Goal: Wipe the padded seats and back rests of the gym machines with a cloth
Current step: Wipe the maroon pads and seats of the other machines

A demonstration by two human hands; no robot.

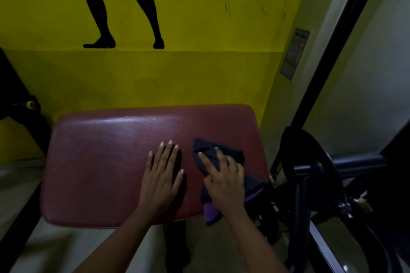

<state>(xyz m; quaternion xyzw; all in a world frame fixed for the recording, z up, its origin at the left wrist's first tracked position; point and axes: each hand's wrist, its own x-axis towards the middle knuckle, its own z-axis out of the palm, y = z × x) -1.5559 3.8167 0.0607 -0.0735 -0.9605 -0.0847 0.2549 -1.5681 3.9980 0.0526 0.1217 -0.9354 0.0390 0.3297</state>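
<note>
Head view: my left hand rests flat on the padded seat; right hand grips the limp cloth, best bunched centrally.

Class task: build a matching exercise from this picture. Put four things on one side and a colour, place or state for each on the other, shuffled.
Things:
1. seat pad
2. wall
3. cloth
4. left hand

Descriptions:
a. yellow
b. flat, fingers straight
c. dark red
d. under the right hand

Pairs: 1-c, 2-a, 3-d, 4-b
</note>
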